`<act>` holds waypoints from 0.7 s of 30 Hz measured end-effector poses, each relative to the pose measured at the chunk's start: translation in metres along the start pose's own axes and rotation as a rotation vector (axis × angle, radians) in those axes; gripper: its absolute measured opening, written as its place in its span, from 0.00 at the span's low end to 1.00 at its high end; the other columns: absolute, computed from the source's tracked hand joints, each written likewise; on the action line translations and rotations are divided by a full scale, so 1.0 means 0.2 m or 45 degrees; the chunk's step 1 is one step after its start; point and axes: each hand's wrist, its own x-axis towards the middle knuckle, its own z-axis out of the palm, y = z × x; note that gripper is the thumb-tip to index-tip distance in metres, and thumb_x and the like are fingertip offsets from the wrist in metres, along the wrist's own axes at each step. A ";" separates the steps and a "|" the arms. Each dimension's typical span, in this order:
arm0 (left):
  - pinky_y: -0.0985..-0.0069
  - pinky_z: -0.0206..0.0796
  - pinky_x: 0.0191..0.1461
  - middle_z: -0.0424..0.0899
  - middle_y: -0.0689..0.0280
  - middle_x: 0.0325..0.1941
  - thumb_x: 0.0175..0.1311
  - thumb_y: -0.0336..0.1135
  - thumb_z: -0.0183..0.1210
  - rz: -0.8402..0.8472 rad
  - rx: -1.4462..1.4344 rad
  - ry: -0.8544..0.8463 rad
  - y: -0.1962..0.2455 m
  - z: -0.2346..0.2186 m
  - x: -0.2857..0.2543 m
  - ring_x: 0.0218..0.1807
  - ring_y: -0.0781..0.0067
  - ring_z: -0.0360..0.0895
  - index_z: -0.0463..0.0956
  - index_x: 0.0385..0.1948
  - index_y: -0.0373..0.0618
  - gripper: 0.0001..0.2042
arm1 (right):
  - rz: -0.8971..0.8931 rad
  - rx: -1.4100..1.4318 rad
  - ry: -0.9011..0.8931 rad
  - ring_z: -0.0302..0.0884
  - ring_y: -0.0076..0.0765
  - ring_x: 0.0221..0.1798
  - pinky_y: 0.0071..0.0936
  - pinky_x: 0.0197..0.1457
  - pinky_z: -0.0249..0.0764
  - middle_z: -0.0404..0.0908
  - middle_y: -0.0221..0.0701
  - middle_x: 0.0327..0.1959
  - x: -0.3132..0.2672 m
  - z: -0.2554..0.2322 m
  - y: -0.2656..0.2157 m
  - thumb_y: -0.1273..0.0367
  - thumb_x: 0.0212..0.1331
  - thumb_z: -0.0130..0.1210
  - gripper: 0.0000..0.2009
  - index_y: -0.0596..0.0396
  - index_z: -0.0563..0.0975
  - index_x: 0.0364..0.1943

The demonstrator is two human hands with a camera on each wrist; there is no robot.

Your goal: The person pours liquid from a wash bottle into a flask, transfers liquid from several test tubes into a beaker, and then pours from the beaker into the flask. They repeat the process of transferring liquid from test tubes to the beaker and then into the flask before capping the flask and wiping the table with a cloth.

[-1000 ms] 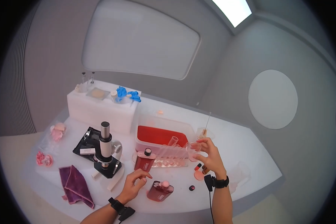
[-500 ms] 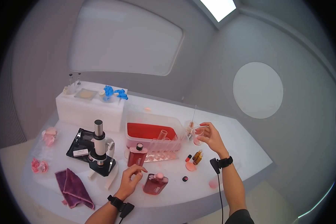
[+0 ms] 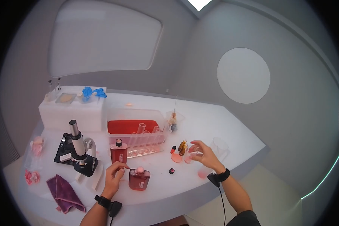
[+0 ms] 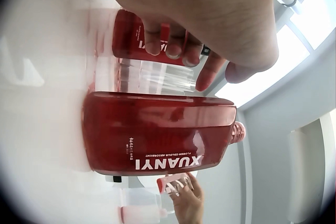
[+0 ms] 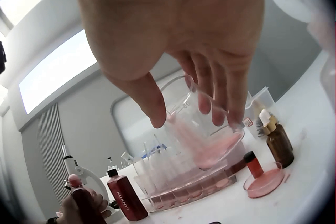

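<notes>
In the right wrist view my right hand holds a clear glass beaker by its sides, tilted, with pink liquid inside. The head view has this right hand over the right part of the table. My left hand hovers beside two red bottles, fingers loosely bent, gripping nothing. One bottle with a pink top stands just right of it; the black-capped bottle stands behind it. Up close in the left wrist view, the nearer bottle sits beside the left fingers.
A clear bin with red contents stands behind a rack of test tubes. Brown dropper bottles and a pink dish are near the beaker. Leftward are a microscope and purple cloth. A black cap lies in front.
The head view has swung right. My right hand has carried the beaker away from the brush and toward the table's front, beside the brown bottles. The left hand stays near the red bottles.
</notes>
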 end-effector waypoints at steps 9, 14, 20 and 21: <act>0.79 0.64 0.52 0.83 0.68 0.44 0.76 0.32 0.55 -0.050 0.046 0.009 -0.01 -0.02 -0.01 0.48 0.80 0.75 0.82 0.44 0.37 0.09 | -0.140 0.144 0.012 0.83 0.35 0.63 0.35 0.67 0.80 0.84 0.38 0.57 -0.04 0.33 0.19 0.66 0.60 0.73 0.29 0.59 0.74 0.63; 0.80 0.64 0.52 0.83 0.69 0.44 0.76 0.33 0.55 -0.053 0.075 0.000 0.02 -0.03 -0.02 0.47 0.81 0.75 0.82 0.47 0.38 0.10 | -0.170 0.055 0.035 0.85 0.40 0.61 0.37 0.66 0.79 0.86 0.44 0.56 0.16 0.56 0.23 0.62 0.57 0.75 0.32 0.62 0.74 0.63; 0.80 0.63 0.49 0.80 0.70 0.41 0.75 0.32 0.56 -0.040 0.178 0.034 0.07 -0.03 -0.03 0.44 0.80 0.73 0.82 0.48 0.39 0.09 | -0.271 0.011 -0.016 0.86 0.44 0.54 0.39 0.60 0.80 0.86 0.45 0.50 0.25 0.74 0.30 0.61 0.58 0.74 0.33 0.62 0.72 0.63; 0.80 0.63 0.49 0.80 0.70 0.41 0.74 0.31 0.56 -0.054 0.201 0.029 0.07 -0.03 -0.04 0.44 0.80 0.73 0.82 0.48 0.39 0.09 | -0.275 0.020 -0.004 0.86 0.44 0.54 0.39 0.60 0.80 0.86 0.45 0.50 0.26 0.76 0.32 0.61 0.58 0.74 0.33 0.62 0.72 0.63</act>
